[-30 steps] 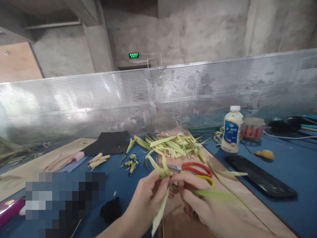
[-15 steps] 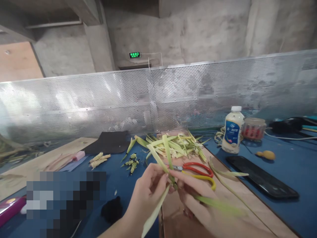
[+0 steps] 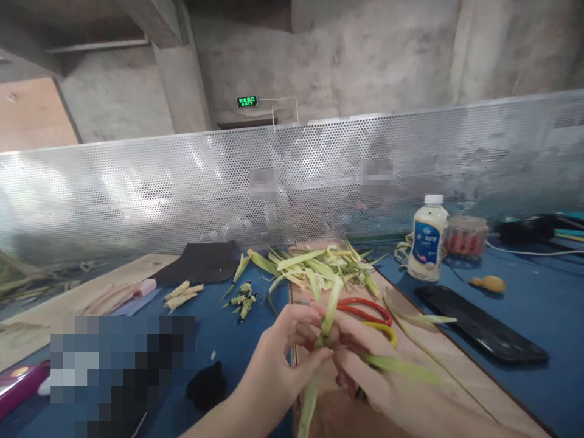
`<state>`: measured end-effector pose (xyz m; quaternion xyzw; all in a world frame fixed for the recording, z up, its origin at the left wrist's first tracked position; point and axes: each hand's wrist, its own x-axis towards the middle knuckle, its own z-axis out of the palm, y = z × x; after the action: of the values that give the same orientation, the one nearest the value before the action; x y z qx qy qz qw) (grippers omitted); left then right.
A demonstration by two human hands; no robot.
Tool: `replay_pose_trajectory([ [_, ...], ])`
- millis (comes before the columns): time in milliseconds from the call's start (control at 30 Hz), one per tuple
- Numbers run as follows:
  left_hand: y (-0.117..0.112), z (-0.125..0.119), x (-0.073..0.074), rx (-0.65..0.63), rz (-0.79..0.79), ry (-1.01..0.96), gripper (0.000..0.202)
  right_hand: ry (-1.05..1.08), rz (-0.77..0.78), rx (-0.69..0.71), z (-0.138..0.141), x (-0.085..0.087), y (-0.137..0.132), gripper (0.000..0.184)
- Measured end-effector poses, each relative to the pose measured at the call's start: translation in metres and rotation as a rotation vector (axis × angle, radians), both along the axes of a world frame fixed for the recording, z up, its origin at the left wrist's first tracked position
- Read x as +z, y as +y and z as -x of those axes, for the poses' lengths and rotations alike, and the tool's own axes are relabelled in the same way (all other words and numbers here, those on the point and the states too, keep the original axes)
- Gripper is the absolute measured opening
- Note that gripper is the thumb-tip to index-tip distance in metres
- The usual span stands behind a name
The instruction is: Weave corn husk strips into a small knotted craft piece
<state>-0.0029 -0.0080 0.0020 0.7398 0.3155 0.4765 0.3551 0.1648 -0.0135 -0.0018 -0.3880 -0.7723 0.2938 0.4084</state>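
Note:
My left hand (image 3: 285, 350) pinches a pale green leaf strip (image 3: 332, 304) where several strips cross, its thumb and fingertips pressed on the crossing. From the other side my right hand (image 3: 367, 359) grips the same small bundle, the fingers of both hands meeting there. One strip end stands up above the fingers, another hangs below the left thumb, and a greener strip (image 3: 404, 368) sticks out to the right past my right hand. Scissors (image 3: 367, 309) with red and yellow handles lie just behind my right hand, their blades mostly hidden. Fingers cover the middle of the bundle.
Behind my hands, a pile of leaf strips (image 3: 326, 267) lies on a wooden board (image 3: 451, 359). A phone (image 3: 481, 325), a white-capped bottle (image 3: 427, 243) and a jar (image 3: 465, 237) stand or lie at right. Small braided green pieces (image 3: 244, 302) and a black lump (image 3: 207, 386) are at left.
The upper strip has swung right and now stands nearly upright over the fingers. My left hand has shifted slightly right, and the hanging strip has turned more vertical.

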Motion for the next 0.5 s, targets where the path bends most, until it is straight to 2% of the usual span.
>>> replay_pose_trajectory([
  [67,0.001,-0.001,0.0,-0.029,0.035,-0.019,0.018,0.039,0.034,0.038,-0.001,-0.004,0.002,0.045],
  [233,0.0,-0.001,0.001,-0.096,0.176,-0.048,0.014,0.039,-0.06,0.025,-0.002,0.003,-0.001,0.049],
  [400,0.0,0.0,0.003,-0.194,0.326,-0.112,0.029,-0.129,-0.17,-0.018,-0.008,0.019,-0.005,0.047],
  [500,0.0,-0.002,0.004,-0.166,0.301,-0.178,0.041,-0.2,-0.185,-0.064,-0.011,0.025,-0.008,0.041],
])
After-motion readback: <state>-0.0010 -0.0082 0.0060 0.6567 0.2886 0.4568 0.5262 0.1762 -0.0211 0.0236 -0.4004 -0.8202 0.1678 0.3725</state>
